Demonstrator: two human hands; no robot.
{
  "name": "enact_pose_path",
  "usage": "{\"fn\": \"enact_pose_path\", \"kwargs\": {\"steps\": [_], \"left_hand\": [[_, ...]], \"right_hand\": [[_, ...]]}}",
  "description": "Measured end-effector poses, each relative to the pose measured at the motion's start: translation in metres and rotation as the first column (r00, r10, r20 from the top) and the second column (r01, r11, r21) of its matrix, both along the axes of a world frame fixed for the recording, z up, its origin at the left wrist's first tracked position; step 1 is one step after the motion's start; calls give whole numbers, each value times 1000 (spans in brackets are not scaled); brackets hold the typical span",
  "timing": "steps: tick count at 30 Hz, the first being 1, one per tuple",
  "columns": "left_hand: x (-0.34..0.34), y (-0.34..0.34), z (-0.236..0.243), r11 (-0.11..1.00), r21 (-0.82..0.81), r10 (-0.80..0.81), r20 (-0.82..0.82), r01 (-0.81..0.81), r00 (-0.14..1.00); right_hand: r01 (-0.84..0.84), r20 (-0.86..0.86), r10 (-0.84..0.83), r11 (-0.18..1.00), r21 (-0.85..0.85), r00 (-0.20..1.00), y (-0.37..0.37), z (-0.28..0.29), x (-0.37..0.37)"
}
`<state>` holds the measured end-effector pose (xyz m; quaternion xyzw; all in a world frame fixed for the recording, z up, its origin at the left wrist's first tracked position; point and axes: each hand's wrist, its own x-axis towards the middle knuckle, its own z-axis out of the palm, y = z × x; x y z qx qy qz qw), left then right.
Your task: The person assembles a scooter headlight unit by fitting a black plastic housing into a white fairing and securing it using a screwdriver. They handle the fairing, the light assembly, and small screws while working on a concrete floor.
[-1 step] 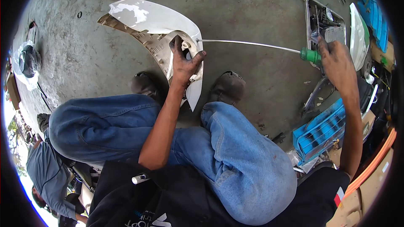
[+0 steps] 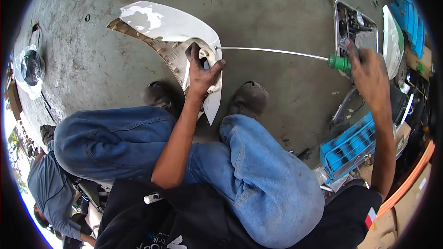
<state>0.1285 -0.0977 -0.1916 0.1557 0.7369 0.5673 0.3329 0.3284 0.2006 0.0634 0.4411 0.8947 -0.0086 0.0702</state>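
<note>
My left hand (image 2: 203,71) grips a white curved plastic body panel (image 2: 184,20) by its inner edge, near a raised mount on the tan underside. Patches of its white finish look uneven at the upper left end. In my right hand (image 2: 371,76) is the green handle of a long-shafted screwdriver (image 2: 339,62), with fingers wrapped round it and the thumb lying along it. The thin metal shaft runs left, and its tip meets the panel's right edge close to my left hand. The panel is held above the floor, in front of my shoes.
At the right lies a metal tray (image 2: 335,23) with tools and small parts. Beside it stand a white and green panel (image 2: 391,41) and a blue ribbed crate (image 2: 350,145). A plastic-wrapped black part (image 2: 31,69) rests far left. Another person (image 2: 53,193) bends at the lower left.
</note>
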Motion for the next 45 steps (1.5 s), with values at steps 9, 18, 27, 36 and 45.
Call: {"fn": "enact_pose_path", "kwargs": {"steps": [9, 18, 27, 36, 45], "left_hand": [[-8, 6, 7, 1000, 18, -19, -27, 19, 999], [4, 3, 11, 1000, 12, 1, 5, -1, 1000], [-2, 3, 1, 998, 43, 45, 56, -48, 997], [0, 1, 1, 999, 32, 12, 66, -14, 998], [-14, 2, 3, 998, -9, -66, 9, 66, 998]], "right_hand": [[64, -74, -69, 996, -70, 995, 10, -18, 2], [-169, 29, 170, 985, -31, 985, 21, -16, 24], [-90, -176, 56, 977, -193, 983, 9, 0, -9], [23, 30, -17, 976, -218, 999, 5, -1, -3], [249, 214, -168, 861, -443, 962, 17, -11, -7]]}}
